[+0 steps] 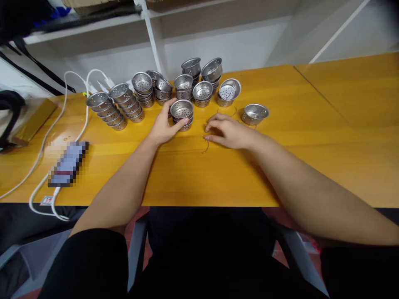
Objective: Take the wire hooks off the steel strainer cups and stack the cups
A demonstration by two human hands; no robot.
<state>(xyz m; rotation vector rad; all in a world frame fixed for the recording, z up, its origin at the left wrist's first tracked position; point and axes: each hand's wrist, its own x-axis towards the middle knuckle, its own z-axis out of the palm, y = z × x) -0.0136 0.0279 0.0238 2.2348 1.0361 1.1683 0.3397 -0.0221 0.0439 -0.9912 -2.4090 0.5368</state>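
1. Left hand (pixel 163 126): clamped round the side of a short stack of perforated metal cups (pixel 181 109), thumb on the near side, fingers toward the far side. The stack stands upright on the wooden worktop (pixel 199 182), roughly midway between its front and back edges, left of the middle.
2. Right hand (pixel 231 131): over the worktop, to the right of that stack and well apart from the left hand. Fingers curled, thumb below them; a thin strand (pixel 208 145) lies at the thumb tip (whether it is pinched or merely touched, cannot tell).
3. Single cup (pixel 255 113): rim up, beyond the right forearm, nearer the back edge than the front. A thin bit shows at its base, too small to identify.
4. Other stacked cups (pixel 143 85): a group along the back edge, from left of the left hand to behind the right hand. Some top cups sit tilted.
5. Phone (pixel 69 164): toward the front left corner, screen pixelated. White cables (pixel 87 106) run beside it, looping over the front edge near a small sticker (pixel 47 200).
6. White shelving (pixel 218 35): behind the back edge.
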